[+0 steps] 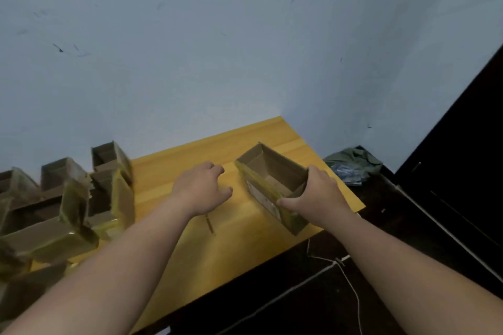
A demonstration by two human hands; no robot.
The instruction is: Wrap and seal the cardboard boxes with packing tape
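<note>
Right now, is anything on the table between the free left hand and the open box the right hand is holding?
Nothing visible: only bare yellow table lies between the left hand and the open box, which the right hand grips at its near end.

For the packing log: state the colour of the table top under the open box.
Yellow, wood-grained table top, seen in the head view.

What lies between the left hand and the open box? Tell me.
Head view: only bare yellow table separates the left hand from the open cardboard box, which the right hand grips.
</note>
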